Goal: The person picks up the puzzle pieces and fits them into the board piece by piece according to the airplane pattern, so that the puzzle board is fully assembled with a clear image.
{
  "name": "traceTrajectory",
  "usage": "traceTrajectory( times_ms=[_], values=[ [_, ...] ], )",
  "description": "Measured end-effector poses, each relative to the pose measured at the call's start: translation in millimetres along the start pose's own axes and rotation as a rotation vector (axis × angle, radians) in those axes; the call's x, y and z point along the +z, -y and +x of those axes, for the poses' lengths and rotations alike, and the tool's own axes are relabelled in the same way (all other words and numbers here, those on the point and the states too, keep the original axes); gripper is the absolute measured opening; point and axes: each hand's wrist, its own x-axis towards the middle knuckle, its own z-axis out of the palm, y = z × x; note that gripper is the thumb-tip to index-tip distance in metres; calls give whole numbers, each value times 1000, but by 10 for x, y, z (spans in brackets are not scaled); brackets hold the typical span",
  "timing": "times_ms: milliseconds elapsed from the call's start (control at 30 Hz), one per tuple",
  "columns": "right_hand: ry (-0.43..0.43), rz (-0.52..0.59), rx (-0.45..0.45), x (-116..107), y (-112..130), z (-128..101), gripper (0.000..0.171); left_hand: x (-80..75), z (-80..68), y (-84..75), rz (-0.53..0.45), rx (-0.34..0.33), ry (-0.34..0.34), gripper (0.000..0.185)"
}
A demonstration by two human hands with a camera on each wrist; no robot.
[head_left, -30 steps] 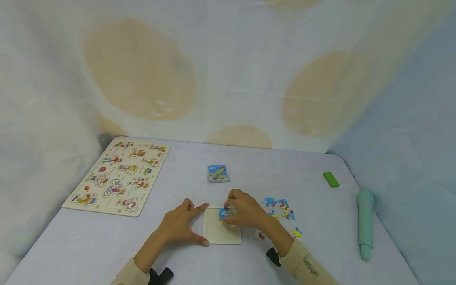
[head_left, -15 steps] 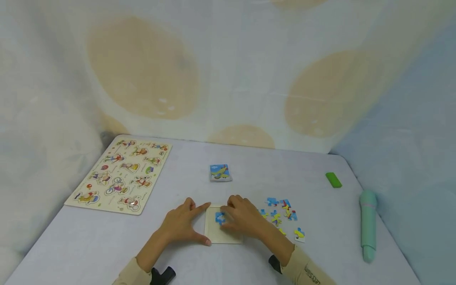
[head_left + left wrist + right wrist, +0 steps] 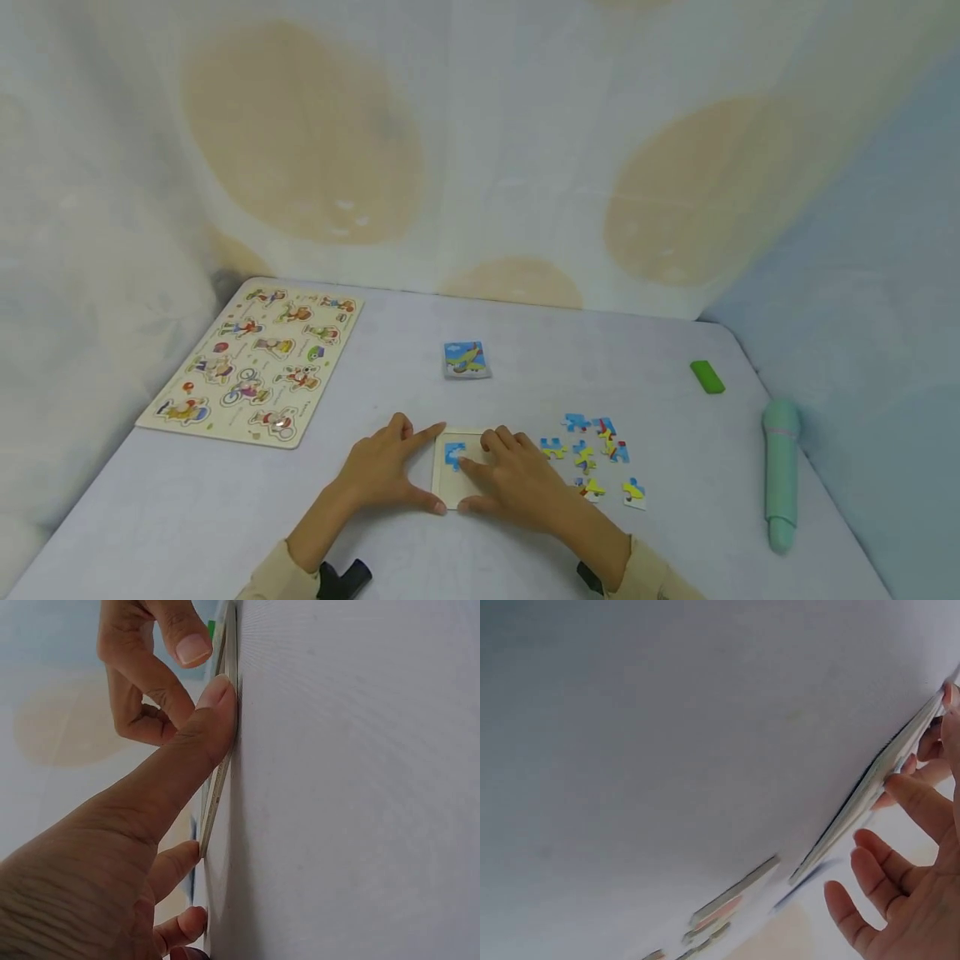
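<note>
A small pale wooden puzzle tray (image 3: 448,493) lies flat on the table in the head view. Near its upper left corner is a blue-and-white jigsaw piece (image 3: 452,450). My left hand (image 3: 381,468) braces the tray's left side, index finger at the far corner and thumb at the near one. My right hand (image 3: 521,485) reaches over the tray from the right. Its extended index finger touches the jigsaw piece, and the thumb rests low by the tray's near edge. The right hand hides much of the tray's right part. In the left wrist view, the left thumb (image 3: 214,705) lies along the tray's edge.
Several loose jigsaw pieces (image 3: 584,455) lie right of the tray. Behind it sits a small airplane picture packet (image 3: 466,359). A large peg puzzle board (image 3: 258,362) is at the left; a green block (image 3: 707,377) and a mint-green cylindrical object (image 3: 782,475) are at the right.
The jigsaw piece has moved left toward the tray's upper left corner. My right hand has gone from pinching it to touching it with an extended index finger. The left hand keeps its place.
</note>
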Motion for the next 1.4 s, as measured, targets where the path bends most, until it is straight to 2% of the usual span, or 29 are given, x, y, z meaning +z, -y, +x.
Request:
traceTrajectory(
  times_ms=[333,467,633,1067,1400],
  values=[
    [6,-25,51,5,4,137,54,-9,-1,-4,12,10,-5,109],
    [20,37,57,-10,-14,153,54,-11,-5,-1,16,3,1,109],
    [21,166,100,-39,-66,139,59,-5,-7,3,5,-1,3,109],
    [-83,283,337,-63,-497,-83,53,-19,-7,-25,-10,-19,9,108],
    [-136,304,583,-11,-848,-323,51,-7,-15,-19,-1,-13,-5,108]
  ],
)
